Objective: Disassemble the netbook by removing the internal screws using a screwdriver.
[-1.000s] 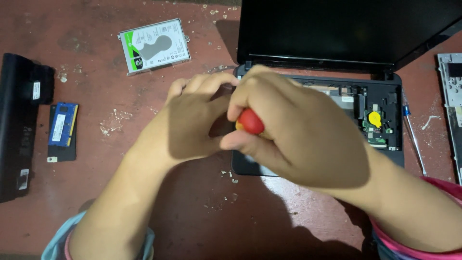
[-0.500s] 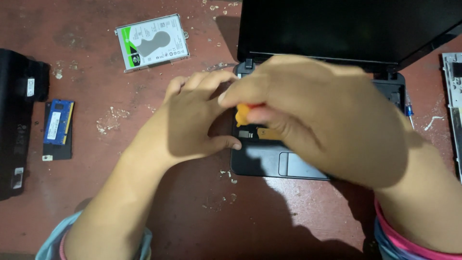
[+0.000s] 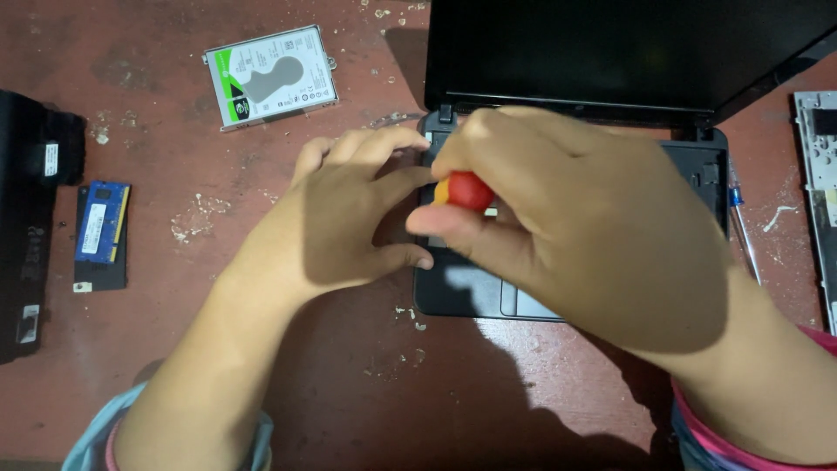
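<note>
A small black laptop (image 3: pixel 462 296) lies open on a reddish-brown table (image 3: pixel 157 157), its dark screen (image 3: pixel 610 52) tilted back. My right hand (image 3: pixel 575 227) is closed around a screwdriver with a red and orange handle (image 3: pixel 466 190), held upright over the left part of the laptop base; the tip is hidden. My left hand (image 3: pixel 344 214) rests at the laptop's left edge, fingers curled against the base beside the screwdriver. It holds nothing that I can see.
A bare hard drive (image 3: pixel 272 76) with a green and white label lies at the back left. A blue memory module (image 3: pixel 103 234) and a black battery pack (image 3: pixel 30 218) sit at the left edge. A thin blue-tipped tool (image 3: pixel 743 231) and a grey panel (image 3: pixel 819 174) lie right.
My right hand has shifted left and up over the laptop base with the screwdriver, covering the open circuit area. The left hand stays at the laptop's left edge.
</note>
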